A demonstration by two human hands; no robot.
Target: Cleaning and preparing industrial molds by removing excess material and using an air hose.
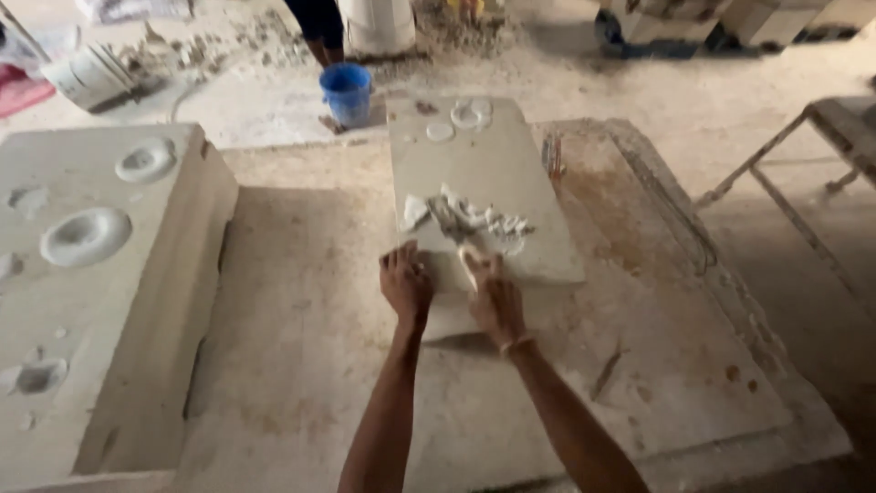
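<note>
The pale rectangular plaster slab (484, 183) lies flat on the stained concrete floor (301, 365), near its far edge. It looks heavy, stiff and brittle, best gripped along its edges. The left hand (405, 283) rests spread open on the slab's near edge; the right hand (495, 297) is closed around a pale scraper tool (472, 260) beside a lump of wet white plaster (470, 219).

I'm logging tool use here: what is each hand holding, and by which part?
The right hand grips a trowel by its pale handle; the left hand holds nothing, resting on the slab edge.
</note>
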